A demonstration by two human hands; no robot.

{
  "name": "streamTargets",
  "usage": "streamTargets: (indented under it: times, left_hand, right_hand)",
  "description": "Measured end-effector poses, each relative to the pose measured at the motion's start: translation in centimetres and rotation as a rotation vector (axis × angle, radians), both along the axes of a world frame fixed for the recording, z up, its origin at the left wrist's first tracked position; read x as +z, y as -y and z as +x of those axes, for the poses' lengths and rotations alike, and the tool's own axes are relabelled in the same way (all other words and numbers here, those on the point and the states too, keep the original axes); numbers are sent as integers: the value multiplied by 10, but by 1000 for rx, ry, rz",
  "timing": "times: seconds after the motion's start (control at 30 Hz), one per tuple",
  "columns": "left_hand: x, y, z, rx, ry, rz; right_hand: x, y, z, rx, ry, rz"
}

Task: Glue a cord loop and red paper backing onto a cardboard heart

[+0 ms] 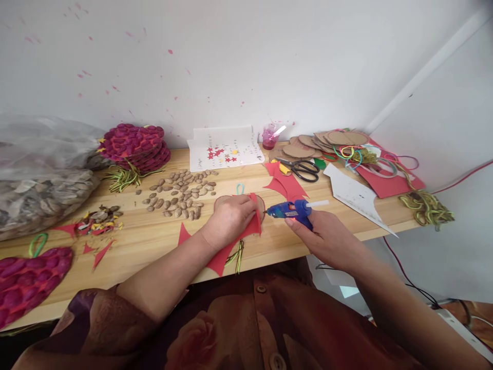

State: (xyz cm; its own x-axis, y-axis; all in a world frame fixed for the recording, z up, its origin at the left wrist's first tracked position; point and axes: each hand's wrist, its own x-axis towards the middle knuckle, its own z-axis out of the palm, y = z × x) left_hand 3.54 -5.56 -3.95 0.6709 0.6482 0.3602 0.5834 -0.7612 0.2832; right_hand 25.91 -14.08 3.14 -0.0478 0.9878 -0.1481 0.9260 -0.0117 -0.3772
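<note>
Lying level at frame centre, the blue plastic glue gun (292, 210) points right to left, its nozzle just beside the right edge of the red cut craft sheet (220, 261). The right hand (327, 239) has its grip clamped round the handle. The left hand (231, 216), nearer the sheet, presses it palm-down, fingers unclenched, onto a brown cardboard disc (261, 205) on the wooden desk (154, 236). Black-handled scissors (304, 168) and scattered tan seeds (181, 192) lie behind, well apart; nothing stands between nozzle and sheet.

view: head-worn | looks forward-down | close over table (154, 241) | faces wall (269, 61)
</note>
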Motion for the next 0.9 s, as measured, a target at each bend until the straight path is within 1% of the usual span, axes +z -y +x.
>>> streamTargets:
  times: [0.37, 0.6, 0.9]
  left_hand:
    - [1, 0, 1, -9, 13, -14]
    - [2, 0, -1, -6, 29, -12]
    - [4, 1, -1, -9, 62, -42]
  right_hand:
    - [3, 0, -1, 7, 3, -25]
    - [6, 6, -3, 24, -18, -44]
    - [5, 9, -5, 44, -27, -73]
